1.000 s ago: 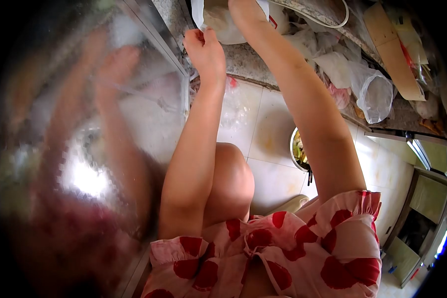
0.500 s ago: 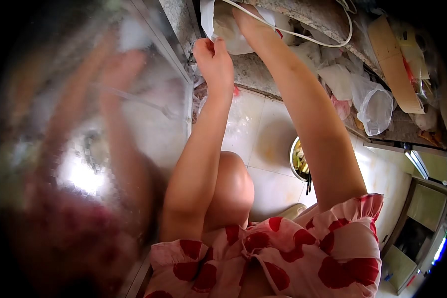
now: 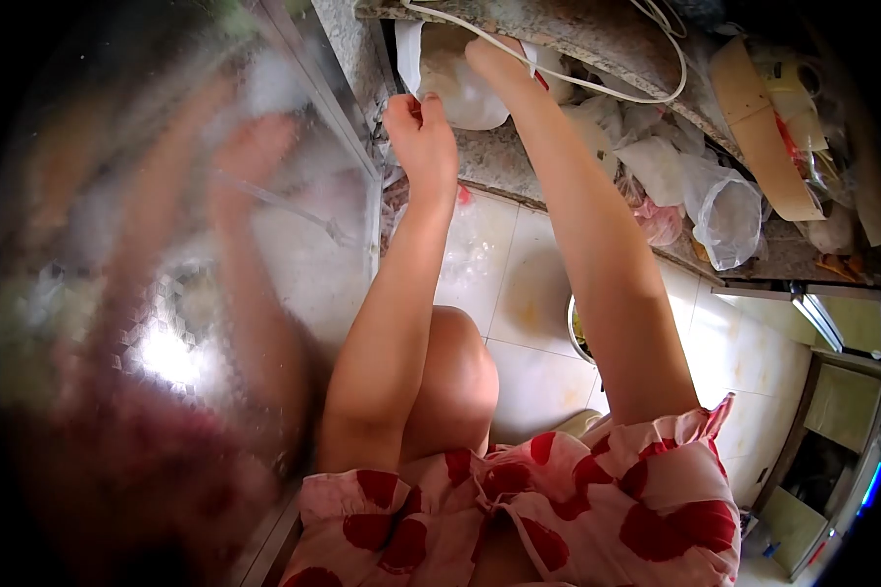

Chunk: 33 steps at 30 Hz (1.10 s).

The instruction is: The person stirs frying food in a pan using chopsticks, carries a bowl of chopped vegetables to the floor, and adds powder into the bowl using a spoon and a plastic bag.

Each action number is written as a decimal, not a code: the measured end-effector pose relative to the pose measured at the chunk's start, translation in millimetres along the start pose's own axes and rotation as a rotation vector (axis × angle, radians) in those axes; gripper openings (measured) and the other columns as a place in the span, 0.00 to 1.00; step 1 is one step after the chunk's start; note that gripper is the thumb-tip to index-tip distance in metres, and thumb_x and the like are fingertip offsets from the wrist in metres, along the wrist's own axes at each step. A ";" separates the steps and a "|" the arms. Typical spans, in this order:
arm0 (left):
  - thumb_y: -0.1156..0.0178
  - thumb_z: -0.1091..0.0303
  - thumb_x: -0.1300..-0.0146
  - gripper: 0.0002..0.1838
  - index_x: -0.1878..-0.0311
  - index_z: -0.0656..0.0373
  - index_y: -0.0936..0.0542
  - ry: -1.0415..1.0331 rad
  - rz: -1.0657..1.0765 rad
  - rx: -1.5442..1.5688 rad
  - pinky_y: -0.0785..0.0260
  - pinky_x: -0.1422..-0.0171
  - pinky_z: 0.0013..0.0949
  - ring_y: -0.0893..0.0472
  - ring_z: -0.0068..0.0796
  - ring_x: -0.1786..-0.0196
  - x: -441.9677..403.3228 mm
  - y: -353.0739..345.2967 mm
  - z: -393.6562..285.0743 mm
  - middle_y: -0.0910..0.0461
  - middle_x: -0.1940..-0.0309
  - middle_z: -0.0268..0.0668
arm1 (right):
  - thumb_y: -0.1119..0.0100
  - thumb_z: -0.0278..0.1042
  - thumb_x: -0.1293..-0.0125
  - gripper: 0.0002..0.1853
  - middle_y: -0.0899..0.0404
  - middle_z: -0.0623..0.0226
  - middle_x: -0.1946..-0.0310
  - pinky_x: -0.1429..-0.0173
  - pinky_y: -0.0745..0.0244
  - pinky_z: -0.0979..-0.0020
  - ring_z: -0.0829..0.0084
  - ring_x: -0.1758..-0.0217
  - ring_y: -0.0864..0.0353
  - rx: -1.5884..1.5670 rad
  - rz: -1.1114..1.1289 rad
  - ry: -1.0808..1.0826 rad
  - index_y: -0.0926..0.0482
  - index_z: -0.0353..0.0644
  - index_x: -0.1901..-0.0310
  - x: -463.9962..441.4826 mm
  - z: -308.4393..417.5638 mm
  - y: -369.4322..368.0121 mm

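A white plastic bag (image 3: pixel 475 103) with a pale inside sits on the stone ledge under the counter, its mouth towards me. My left hand (image 3: pixel 421 132) is closed at the bag's near left edge, thumb against curled fingers, seemingly pinching the rim. My right hand (image 3: pixel 497 61) reaches into the mouth of the bag. Its fingers are hidden inside, so what they touch does not show.
A white cable (image 3: pixel 558 78) loops across the front of the bag. Crumpled plastic bags (image 3: pixel 729 210) and a cardboard piece (image 3: pixel 754 127) fill the shelf at right. A shiny panel (image 3: pixel 294 196) stands at left. A bowl (image 3: pixel 576 328) on the floor is partly behind my right arm.
The view has shifted slightly, and my right forearm now covers more of the floor bowl. My left hand stays closed at the bag's edge; my right hand is still in its mouth.
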State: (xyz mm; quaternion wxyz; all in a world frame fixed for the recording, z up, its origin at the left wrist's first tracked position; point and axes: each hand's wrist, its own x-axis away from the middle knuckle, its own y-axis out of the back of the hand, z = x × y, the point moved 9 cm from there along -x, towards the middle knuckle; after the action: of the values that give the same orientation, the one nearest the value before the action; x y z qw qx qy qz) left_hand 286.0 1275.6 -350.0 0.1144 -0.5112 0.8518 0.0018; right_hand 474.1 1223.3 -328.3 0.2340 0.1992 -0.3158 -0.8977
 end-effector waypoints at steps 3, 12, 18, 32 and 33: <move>0.48 0.68 0.43 0.11 0.70 0.68 0.33 0.010 0.001 0.002 0.41 0.58 0.34 0.35 0.35 0.66 0.2 -1.5 1.3 0.35 0.69 0.43 | 0.60 0.16 0.44 0.15 0.30 0.49 0.65 0.80 0.41 0.79 0.76 0.77 0.34 -0.334 0.058 -0.184 0.37 0.26 0.53 21.8 -4.0 2.8; 0.47 0.67 0.43 0.11 0.69 0.67 0.33 0.058 -0.037 0.001 0.41 0.56 0.33 0.34 0.32 0.63 -2.2 6.2 9.3 0.35 0.66 0.43 | 0.56 0.20 0.41 0.19 0.30 0.57 0.68 0.82 0.49 0.82 0.83 0.80 0.40 -1.073 0.128 -0.522 0.37 0.29 0.47 110.8 3.7 22.5; 0.47 0.65 0.42 0.12 0.64 0.66 0.33 0.048 -0.058 0.031 0.40 0.53 0.33 0.34 0.31 0.62 -1.8 11.8 6.9 0.36 0.61 0.42 | 0.55 0.20 0.41 0.19 0.31 0.57 0.68 0.82 0.50 0.82 0.83 0.80 0.41 -1.072 0.347 -0.515 0.36 0.27 0.47 141.3 12.2 41.5; 0.47 0.60 0.41 0.15 0.64 0.57 0.40 0.168 -0.043 0.217 0.36 0.68 0.29 0.34 0.21 0.69 1.4 19.8 -3.7 0.35 0.71 0.32 | 0.54 0.28 0.36 0.20 0.32 0.71 0.76 0.84 0.53 0.87 0.90 0.83 0.45 -0.710 0.457 -0.461 0.34 0.35 0.42 306.8 -50.3 154.1; 0.46 0.60 0.42 0.15 0.62 0.57 0.40 0.178 -0.031 0.219 0.35 0.67 0.30 0.34 0.22 0.68 -4.1 22.3 5.8 0.35 0.70 0.32 | 0.54 0.29 0.36 0.20 0.31 0.72 0.77 0.84 0.53 0.87 0.91 0.84 0.45 -0.641 0.404 -0.530 0.34 0.36 0.42 329.8 -68.4 170.8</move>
State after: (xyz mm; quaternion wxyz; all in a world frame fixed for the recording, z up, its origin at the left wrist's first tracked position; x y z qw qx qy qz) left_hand 269.5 1290.5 -357.4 0.0936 -0.5071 0.8455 -0.1384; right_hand 291.3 892.8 -334.0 0.3651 -0.1852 -0.1037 -0.9065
